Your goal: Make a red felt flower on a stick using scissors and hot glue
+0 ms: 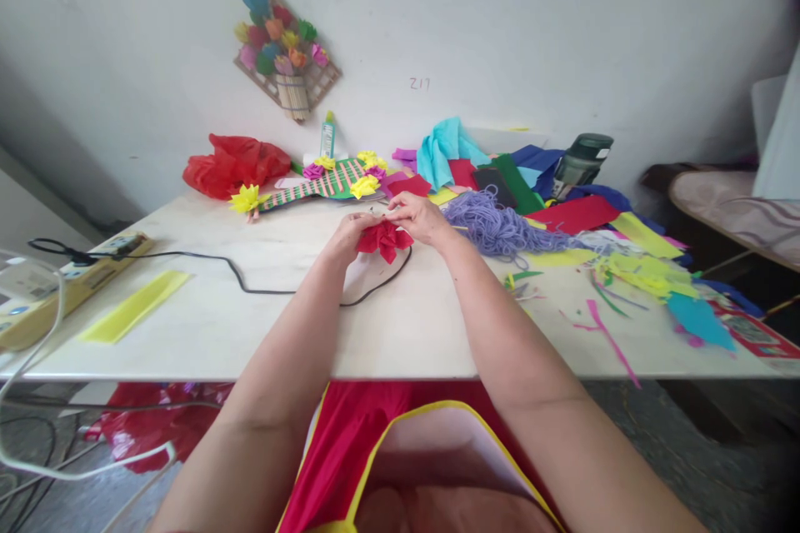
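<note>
The pale tabletop (406,341) spread out on every side of the red flower, which served as the centre of the work. A black cord (268,292) ran in from the left of the flower and curved round close to its near side, so it was worth keeping the petals from snagging on it. The heap of purple yarn (484,223) lay just to the flower's right, and the striped piece (318,186) with its yellow and purple blooms sat beyond it to the left. Well apart on the flower's left, nearer the person, lay a yellow strip (134,306). The left hand (347,237) pinched the flower at its left edge, while the right hand (417,216) had thumb and fingers drawn together on its far edge; the exact grip of the fingertips was partly hidden. Between them was the red flower (384,241) itself, petals splayed towards the person; whether it touched the surface could not be told. Handling it well probably meant steadying the base with one hand, working with light fingertip pressure from the other, and leaving the thin petal tips uncrushed.
</note>
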`<state>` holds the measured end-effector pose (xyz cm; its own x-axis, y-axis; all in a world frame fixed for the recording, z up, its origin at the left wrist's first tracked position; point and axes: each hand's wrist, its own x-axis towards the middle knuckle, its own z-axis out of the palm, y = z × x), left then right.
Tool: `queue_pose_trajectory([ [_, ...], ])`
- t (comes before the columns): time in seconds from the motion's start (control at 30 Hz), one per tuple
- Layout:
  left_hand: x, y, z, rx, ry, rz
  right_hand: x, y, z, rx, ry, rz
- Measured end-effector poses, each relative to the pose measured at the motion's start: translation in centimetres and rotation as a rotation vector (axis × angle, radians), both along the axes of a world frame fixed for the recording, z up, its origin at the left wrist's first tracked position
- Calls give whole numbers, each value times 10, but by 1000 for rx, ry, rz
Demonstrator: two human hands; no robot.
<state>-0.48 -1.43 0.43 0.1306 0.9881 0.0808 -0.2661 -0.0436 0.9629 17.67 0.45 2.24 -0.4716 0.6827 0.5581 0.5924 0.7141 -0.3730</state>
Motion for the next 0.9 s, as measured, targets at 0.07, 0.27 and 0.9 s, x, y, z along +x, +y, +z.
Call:
queue_pose_trajectory([
  [0.07,0,0,0,-13,-7,15,-1,-1,0,-4,-1,-1],
  [0.27,2,1,1,-11,-17,44,-2,-1,-1,-11,39,15],
  [0.9,6,-3,5,-20,-31,56,-11,-2,0,-55,135,-47],
])
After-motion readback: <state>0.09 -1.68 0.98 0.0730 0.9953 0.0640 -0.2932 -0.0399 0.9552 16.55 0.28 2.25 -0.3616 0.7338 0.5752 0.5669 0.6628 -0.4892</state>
